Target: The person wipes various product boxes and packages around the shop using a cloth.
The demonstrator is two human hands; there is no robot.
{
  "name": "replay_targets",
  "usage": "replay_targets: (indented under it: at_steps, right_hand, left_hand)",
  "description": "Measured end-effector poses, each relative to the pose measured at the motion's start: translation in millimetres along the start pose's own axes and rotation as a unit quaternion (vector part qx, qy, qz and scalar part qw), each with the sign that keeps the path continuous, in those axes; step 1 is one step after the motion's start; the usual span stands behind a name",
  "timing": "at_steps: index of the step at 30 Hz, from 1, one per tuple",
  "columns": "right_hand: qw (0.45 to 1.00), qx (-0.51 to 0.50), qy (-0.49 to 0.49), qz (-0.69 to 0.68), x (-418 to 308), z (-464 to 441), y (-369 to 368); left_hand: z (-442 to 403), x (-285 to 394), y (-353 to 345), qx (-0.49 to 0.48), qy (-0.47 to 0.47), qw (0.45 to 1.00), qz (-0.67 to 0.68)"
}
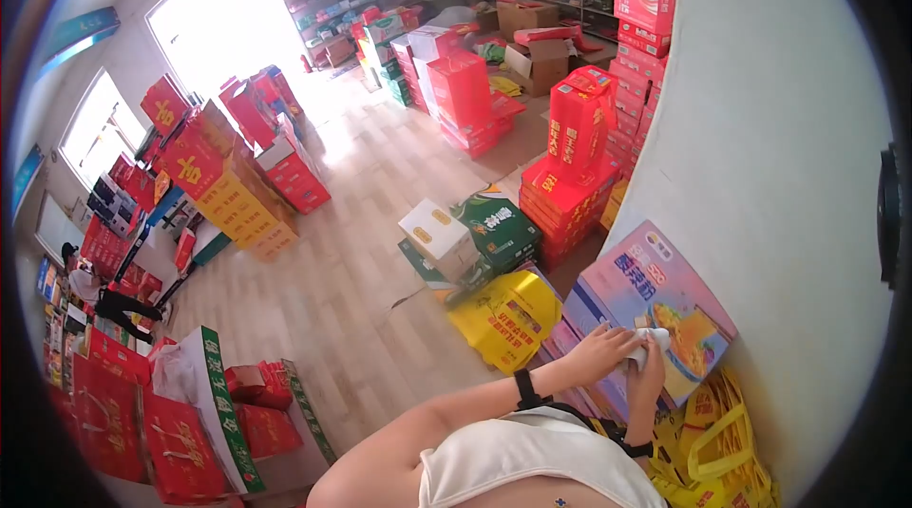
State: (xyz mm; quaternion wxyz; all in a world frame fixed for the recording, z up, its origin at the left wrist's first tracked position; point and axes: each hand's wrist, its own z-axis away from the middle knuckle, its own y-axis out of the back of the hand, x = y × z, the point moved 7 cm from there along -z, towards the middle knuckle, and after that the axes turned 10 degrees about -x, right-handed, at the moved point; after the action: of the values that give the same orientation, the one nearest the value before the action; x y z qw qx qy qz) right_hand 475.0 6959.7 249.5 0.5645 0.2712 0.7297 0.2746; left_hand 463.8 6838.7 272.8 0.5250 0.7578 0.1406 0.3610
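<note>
Both of my hands are together over a purple-and-pink box (622,271) with a food picture, near the white wall. My left hand (606,353), with a black band on its wrist, has its fingers closed on a small white object (652,334). On the other side of that object, my right hand (649,367) grips it too, its fingers bent around it. What the white object is cannot be made out. Yellow bags (712,442) lie below the box, beside my right forearm.
A yellow bag (508,318), a white box (439,237) and a green box (499,228) stand left of my hands. Red boxes (570,195) are stacked ahead. Another person (109,304) stands at the far left. The white wall (779,176) borders the right side.
</note>
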Motion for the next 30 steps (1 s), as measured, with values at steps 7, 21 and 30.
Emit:
replay_targets:
  at_steps: [7,21,30]
  right_hand:
    - [0.998,-0.064,0.015,-0.019,-29.3,-83.9,-31.5]
    - [0.962,0.03,-0.241,0.123,8.7,4.0,7.7]
    - [0.887,0.204,-0.391,0.136,-5.6,87.5,32.9]
  left_hand:
    - [-16.7,-72.7,29.8,0.041,0.086,0.988,0.118]
    - [-86.0,-45.8,-35.5,-0.228,-0.172,0.958,0.008]
    - [-84.0,33.6,-80.7,-0.211,-0.349,0.911,0.065]
